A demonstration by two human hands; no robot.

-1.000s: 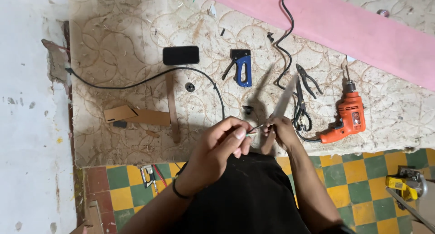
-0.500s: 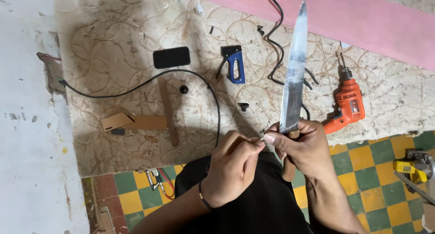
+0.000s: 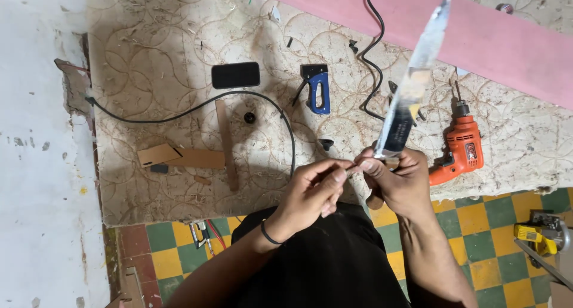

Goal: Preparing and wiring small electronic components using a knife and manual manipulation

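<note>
Overhead: right hand [image 3: 401, 185] closed around a long clear strip [image 3: 412, 87], held upright left of the orange drill [image 3: 459, 153]. Left hand [image 3: 313, 191] pinching its lower end, fingers shut. Apparently mid-work; blue staple gun [image 3: 316, 87] untouched, well left of the drill.

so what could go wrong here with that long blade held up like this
The right hand grips the long blade near its base while the left hand pinches right beside it, so a slip could cut the fingers. The blade tip points out over the orange drill and black cord; if it tips or drops, it may nick the cord.
</note>
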